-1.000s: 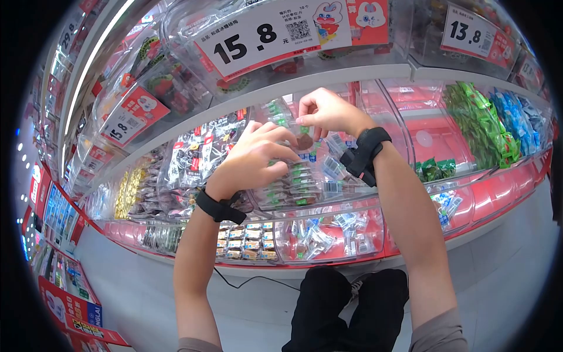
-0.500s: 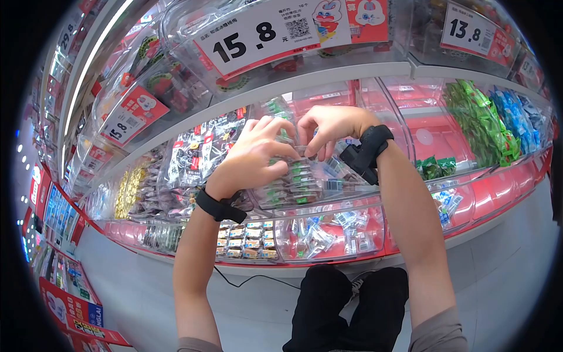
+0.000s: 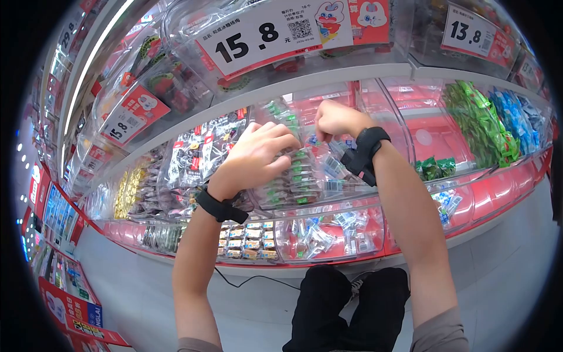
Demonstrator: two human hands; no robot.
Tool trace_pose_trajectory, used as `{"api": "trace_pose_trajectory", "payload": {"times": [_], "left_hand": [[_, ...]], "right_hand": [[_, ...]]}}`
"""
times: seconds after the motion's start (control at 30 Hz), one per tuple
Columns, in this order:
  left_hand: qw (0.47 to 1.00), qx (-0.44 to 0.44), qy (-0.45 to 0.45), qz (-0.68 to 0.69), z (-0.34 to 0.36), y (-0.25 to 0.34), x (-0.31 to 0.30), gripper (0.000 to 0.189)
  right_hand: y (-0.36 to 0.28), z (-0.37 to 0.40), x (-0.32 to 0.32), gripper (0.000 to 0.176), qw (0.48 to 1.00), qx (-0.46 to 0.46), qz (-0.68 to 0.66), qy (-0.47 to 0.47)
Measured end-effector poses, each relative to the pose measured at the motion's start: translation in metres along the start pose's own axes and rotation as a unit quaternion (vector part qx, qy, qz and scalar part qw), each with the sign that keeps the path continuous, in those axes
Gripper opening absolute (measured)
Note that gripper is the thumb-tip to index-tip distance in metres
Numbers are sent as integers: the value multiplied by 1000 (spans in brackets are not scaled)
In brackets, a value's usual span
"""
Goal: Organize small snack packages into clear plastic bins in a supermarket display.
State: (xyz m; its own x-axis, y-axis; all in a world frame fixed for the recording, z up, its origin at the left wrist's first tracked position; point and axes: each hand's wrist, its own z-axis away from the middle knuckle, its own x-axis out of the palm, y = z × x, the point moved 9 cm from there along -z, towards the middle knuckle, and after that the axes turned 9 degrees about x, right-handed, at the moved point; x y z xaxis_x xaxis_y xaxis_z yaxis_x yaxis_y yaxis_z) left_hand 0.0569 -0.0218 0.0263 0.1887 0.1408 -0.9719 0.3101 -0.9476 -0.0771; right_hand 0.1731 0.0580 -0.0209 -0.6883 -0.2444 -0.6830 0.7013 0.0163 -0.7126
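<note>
My left hand rests at the left side of a row of clear packets with green marks, stacked upright in a transparent bin. Its fingers are bent and slightly apart, with the thumb away from them, and the fingertips touch the packets' edge. To the right, my right hand hovers over loose clear-and-blue packets in the same bin area. Its fingers are curled in, and whatever they may hold is hidden. Both wrists wear black straps.
Overhead, a shelf edge carries a 15.8 price card. Dark printed packets fill the bin on the left. Green packets stand at the right. A lower tier holds small wrapped pieces. A black cable lies on the floor.
My right hand has moved right and slightly up, away from my left hand, and its fingers have curled in. My left hand stays nearly in place among the stacked packets.
</note>
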Motion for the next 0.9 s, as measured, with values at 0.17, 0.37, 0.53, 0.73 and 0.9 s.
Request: {"api": "trace_pose_trajectory", "payload": {"times": [0.17, 0.37, 0.53, 0.73, 0.9], "left_hand": [[1000, 1, -9, -10, 0, 0, 1, 31], [999, -16, 36, 5, 2, -2, -5, 28], [994, -22, 101, -37, 4, -1, -13, 23], [996, -18, 77, -31, 4, -3, -8, 21], [991, -34, 105, -70, 6, -4, -12, 22]], "right_hand": [[-6, -10, 4, 21, 995, -68, -63, 31], [-26, -8, 16, 27, 983, -175, -42, 34], [-25, -16, 21, 35, 983, -175, -32, 39], [-24, -20, 28, 54, 977, -212, -14, -2], [-31, -7, 19, 28, 974, -217, 49, 51]]}}
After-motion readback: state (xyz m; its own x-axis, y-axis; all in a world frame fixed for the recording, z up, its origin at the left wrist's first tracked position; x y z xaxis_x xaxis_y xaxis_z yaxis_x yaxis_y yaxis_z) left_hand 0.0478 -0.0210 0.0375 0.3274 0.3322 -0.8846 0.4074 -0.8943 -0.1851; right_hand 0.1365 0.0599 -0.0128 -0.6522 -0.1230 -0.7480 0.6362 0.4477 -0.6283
